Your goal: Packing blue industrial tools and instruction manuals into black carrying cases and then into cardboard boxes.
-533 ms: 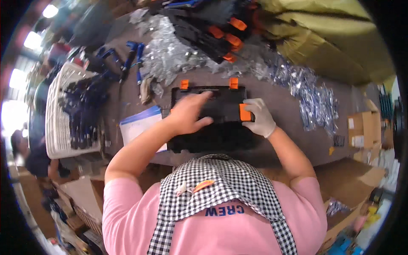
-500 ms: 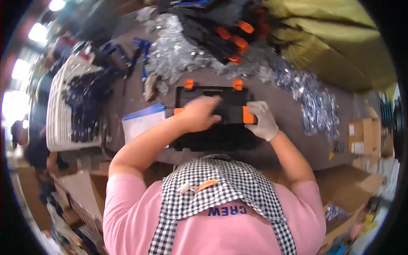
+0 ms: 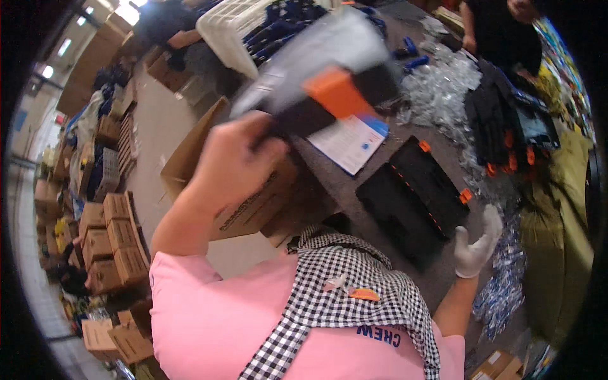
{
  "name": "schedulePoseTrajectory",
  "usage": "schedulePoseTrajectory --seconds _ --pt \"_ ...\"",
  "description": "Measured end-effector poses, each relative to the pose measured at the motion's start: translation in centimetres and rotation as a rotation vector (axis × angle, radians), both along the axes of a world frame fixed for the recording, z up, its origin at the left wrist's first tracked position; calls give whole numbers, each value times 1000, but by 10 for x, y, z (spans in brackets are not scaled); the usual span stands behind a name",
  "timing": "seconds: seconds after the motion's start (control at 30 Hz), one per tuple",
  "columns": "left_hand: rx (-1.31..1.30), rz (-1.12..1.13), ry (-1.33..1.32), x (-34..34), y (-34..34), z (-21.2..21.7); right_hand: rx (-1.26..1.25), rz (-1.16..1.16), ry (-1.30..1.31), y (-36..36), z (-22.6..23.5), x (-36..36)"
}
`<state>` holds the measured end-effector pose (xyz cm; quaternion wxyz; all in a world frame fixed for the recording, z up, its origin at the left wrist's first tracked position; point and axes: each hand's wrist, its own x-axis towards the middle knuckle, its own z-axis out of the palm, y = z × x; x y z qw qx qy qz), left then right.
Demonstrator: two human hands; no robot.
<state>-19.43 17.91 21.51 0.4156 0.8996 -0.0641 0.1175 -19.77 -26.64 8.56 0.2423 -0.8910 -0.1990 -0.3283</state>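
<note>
Holding dark-blue items (image 3: 278, 33), a white basket (image 3: 219, 31) stands beyond an orange-latched case (image 3: 316, 69) clamped in the left hand (image 3: 235, 158); the right hand (image 3: 477, 247) is spread.

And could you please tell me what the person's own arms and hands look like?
Short, pale-pink fabric sleeves leave the forearms bare. The left hand appears ungloved; the right hand wears a thin, whitish glove reaching the wrist.

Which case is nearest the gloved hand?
The table case, just beside the right hand; the blurred case in the left hand and the piled cases are farther off.
</note>
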Motion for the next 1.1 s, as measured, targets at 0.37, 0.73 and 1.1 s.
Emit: schedulePoseTrajectory --seconds 0.37,0.73,1.1 --pt "-4 452 569 -53 191 -213 -253 381 384 62 -37 40" --pt "319 173 888 -98 267 -577 -246 348 494 61 -56 54" --pt "866 -88 980 189 94 -483 -229 54 751 51 -89 22"
